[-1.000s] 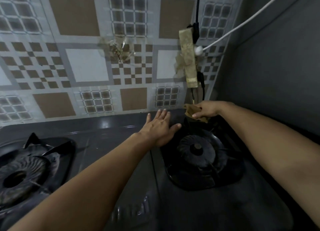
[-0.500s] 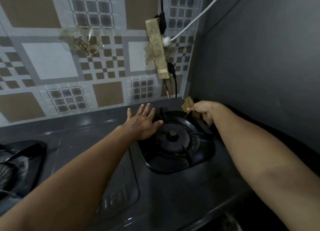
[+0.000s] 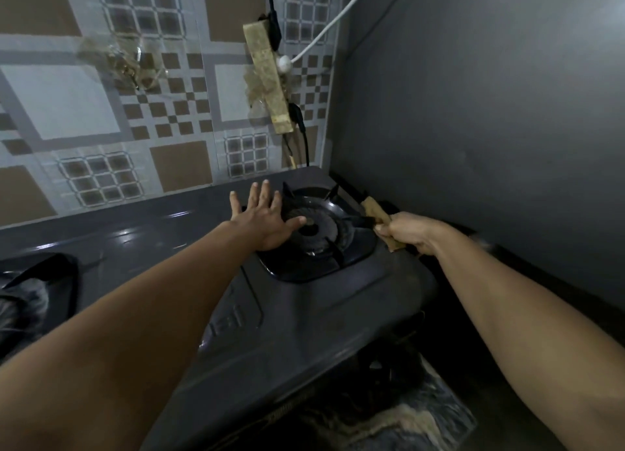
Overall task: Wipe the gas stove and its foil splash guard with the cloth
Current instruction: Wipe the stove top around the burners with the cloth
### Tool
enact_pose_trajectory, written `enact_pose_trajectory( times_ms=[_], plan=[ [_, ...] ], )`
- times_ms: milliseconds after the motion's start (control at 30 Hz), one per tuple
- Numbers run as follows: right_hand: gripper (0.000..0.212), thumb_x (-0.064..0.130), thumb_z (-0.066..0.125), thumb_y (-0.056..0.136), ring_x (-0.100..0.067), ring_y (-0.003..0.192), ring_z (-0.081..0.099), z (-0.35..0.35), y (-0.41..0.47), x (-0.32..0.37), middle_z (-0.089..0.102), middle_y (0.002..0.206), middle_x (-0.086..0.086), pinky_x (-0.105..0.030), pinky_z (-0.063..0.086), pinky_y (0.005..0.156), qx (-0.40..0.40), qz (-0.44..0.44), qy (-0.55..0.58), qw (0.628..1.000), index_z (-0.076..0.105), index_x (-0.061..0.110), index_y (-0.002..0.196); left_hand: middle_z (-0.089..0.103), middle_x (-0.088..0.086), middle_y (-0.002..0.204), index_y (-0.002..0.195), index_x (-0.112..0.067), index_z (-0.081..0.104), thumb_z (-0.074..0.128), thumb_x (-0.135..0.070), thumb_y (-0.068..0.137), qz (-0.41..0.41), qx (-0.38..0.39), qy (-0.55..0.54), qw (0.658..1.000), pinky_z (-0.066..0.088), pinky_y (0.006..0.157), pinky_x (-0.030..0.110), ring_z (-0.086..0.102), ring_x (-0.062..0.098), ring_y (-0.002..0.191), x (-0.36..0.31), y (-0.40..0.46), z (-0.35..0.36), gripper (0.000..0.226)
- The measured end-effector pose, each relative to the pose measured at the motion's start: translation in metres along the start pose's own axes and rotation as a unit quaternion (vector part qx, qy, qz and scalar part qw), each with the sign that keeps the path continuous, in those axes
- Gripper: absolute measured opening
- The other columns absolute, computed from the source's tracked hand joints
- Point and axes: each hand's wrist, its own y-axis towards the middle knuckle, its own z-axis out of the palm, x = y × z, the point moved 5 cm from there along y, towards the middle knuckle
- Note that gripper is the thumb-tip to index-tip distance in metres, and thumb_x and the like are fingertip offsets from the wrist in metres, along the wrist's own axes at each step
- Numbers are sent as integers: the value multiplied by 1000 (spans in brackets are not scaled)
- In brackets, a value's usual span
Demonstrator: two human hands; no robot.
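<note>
The cloth, a small tan wad, is clenched in the right hand, with one end poking out past the knuckles toward the grey side wall and a corner showing under the fist. The fist is held at the right rim of the stove, just beside the right burner. The left hand is laid flat, fingers straight and spread, on the stove top at the burner's left edge; nothing is grasped by it, and it is judged to be steadying the stove.

The narrow strip between burner and side wall appears to be the part being wiped. It would be done best with the cloth pressed flat under the fingers, not bunched, so that more of it meets the metal. Short strokes along the rim are advised, kept clear of the black pan-support prongs, on which the cloth could be snagged. The bracing hand should be kept down so the stove is not shoved sideways.

Behind the stove, a patterned, glossy splash guard is seen; whether it is foil cannot be told. A grimy power strip with plugged cords hangs on it and should be kept away from any wet cloth. A second burner is seen at far left.
</note>
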Motion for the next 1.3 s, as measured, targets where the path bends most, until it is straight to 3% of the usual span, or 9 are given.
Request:
enact_pose_trajectory(
  times_ms=[133,233,300,467,667,833,1000,1133,1300],
  plan=[
    [52,31,39,102,-23,136,36,10,-47,-20,37,151,-3,-26,26,109,-25,-102,-67,992,27,17,150,-5,9,164,153,-12,23,26,-54,99,42,-53,-15,998,-9,116,59,-11,26,150,-18,-30,0,68],
    [64,45,27,98,-22,149,2,22,-80,-36,3,160,12,-45,7,119,-93,-101,-239,961,2,25,153,23,11,159,144,-12,42,38,-39,98,48,-82,11,995,3,118,59,6,29,150,-24,-54,-1,54],
    [65,48,23,97,-20,148,-9,44,-110,-33,-1,160,12,-51,-2,117,-126,-101,-348,924,3,22,154,48,12,143,131,-10,54,47,-33,93,27,-122,-3,992,20,116,53,29,32,141,-25,-71,-5,45],
    [74,59,18,91,-21,146,18,132,-191,13,30,156,-4,-47,8,119,-172,-302,-372,861,31,14,148,65,17,114,110,-5,64,58,-20,85,-44,-153,-73,985,48,85,39,60,35,107,-23,-96,-11,29],
    [60,48,16,97,-13,146,20,84,-152,-17,32,155,2,-48,7,118,-225,-202,-346,888,31,18,147,66,19,106,106,-2,63,60,-16,87,-46,-127,-110,985,50,75,38,64,36,98,-14,-85,-18,24],
    [59,45,18,99,-26,145,18,38,-111,-34,22,159,-1,-58,9,115,-210,-80,-339,913,22,16,150,65,17,104,110,-4,64,64,-18,85,-50,-113,-112,986,51,73,37,64,34,96,-8,-80,-18,28],
    [61,43,30,98,-24,146,15,89,-150,-2,29,156,-9,-41,11,119,-189,-240,-360,882,29,7,147,65,16,104,112,-4,62,65,-16,86,-36,-112,-95,989,49,70,36,63,33,95,-7,-77,-18,28],
    [71,51,20,95,-23,146,20,134,-185,7,28,156,-12,-36,10,121,-170,-342,-350,855,29,6,148,63,17,109,115,-3,58,64,-15,86,-50,-107,-82,990,51,76,39,62,33,98,-9,-75,-20,31],
    [54,37,27,97,-22,138,38,91,-158,-31,50,143,-9,-47,25,115,-281,-313,-282,863,44,9,140,64,16,103,111,-4,61,65,-18,84,-73,-113,-107,985,53,75,38,64,33,93,-5,-74,-17,31]
  ],
)
